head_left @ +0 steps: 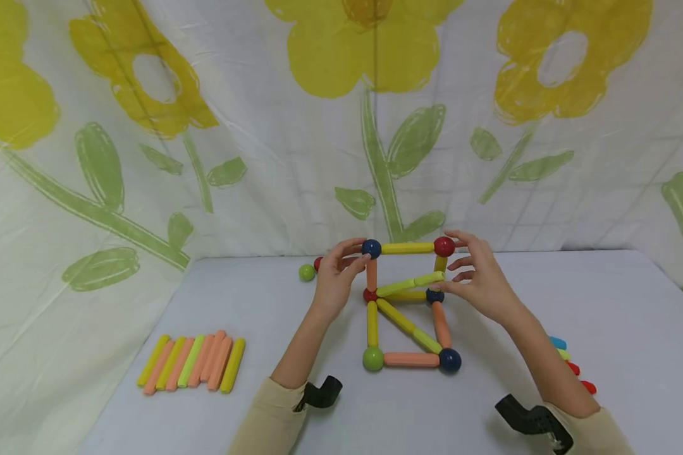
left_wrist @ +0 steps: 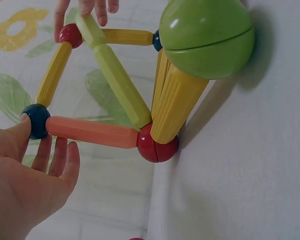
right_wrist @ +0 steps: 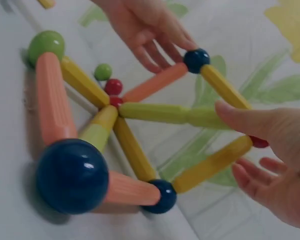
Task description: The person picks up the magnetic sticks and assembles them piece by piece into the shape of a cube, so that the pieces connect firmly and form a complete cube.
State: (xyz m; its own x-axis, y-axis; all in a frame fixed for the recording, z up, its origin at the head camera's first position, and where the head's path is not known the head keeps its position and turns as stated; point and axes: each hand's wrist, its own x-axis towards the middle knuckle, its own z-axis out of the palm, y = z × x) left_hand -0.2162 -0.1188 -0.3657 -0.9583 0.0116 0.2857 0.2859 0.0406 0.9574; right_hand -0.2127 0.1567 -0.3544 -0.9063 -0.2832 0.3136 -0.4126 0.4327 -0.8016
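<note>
A frame of magnetic rods and balls stands on the table, its back part upright. At the upper left corner my left hand [head_left: 334, 284] pinches a blue ball [left_wrist: 37, 121], which joins a salmon rod [left_wrist: 92, 132] and a yellow rod [head_left: 406, 248]. My right hand [head_left: 480, 281] is at the opposite upper corner, a finger against the red ball [head_left: 444, 246] and the thumb on the raised end of a light green magnetic rod [right_wrist: 207, 118]. That rod continues another light green one, slanting up from the lower red ball [left_wrist: 157, 142]. The base has a green ball [head_left: 372, 358] and blue balls [head_left: 449, 361].
On the left lies a row of yellow, salmon and light green rods [head_left: 190, 361]. Behind my left hand sit a loose green ball [head_left: 307, 272] and a red ball [right_wrist: 113, 86]. Blue, green and red pieces [head_left: 573, 366] show partly beside my right forearm. A flowered curtain [head_left: 250, 208] hangs behind the table.
</note>
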